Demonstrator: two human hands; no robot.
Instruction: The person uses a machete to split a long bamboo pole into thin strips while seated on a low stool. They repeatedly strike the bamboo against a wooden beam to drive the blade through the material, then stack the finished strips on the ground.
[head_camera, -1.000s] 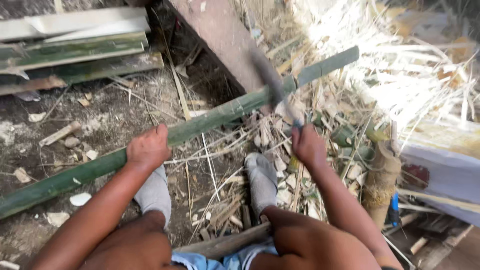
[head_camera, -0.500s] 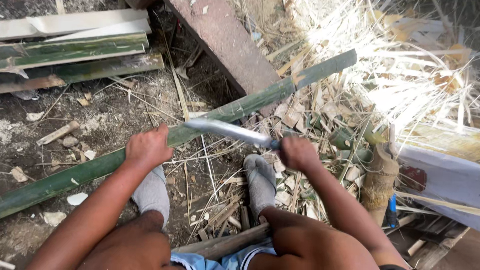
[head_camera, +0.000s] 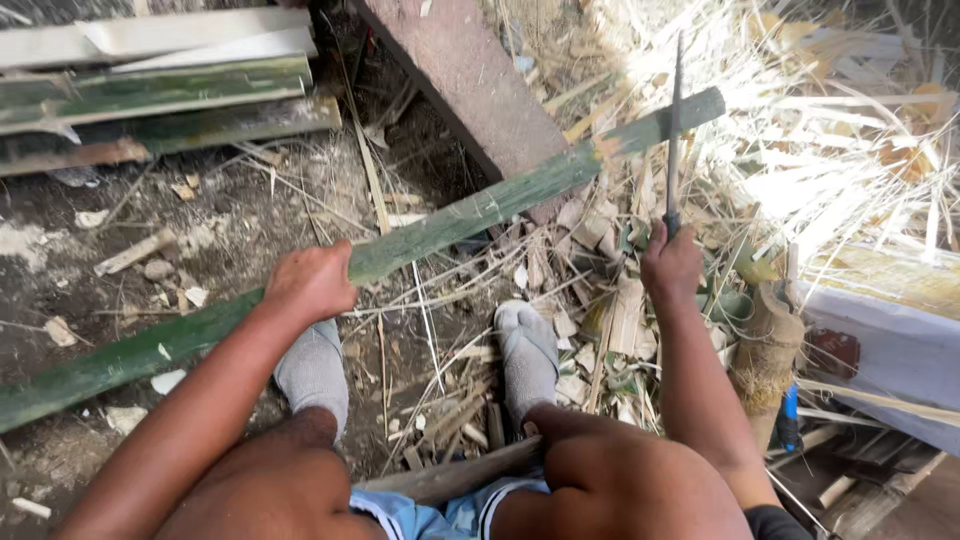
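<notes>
Down by my feet, my left hand has its fingers clamped on the bamboo pole, which lies slanting across the dirt floor. It looks long, stiff, fairly heavy and smooth-skinned, so I'd grip mid-length like this. Further out, my right hand is closed round the knife, blade upright over the pole's far end.

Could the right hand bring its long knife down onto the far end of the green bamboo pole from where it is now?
Probably yes: the right hand holds the long knife upright beside the green bamboo pole, nothing between them.
</notes>
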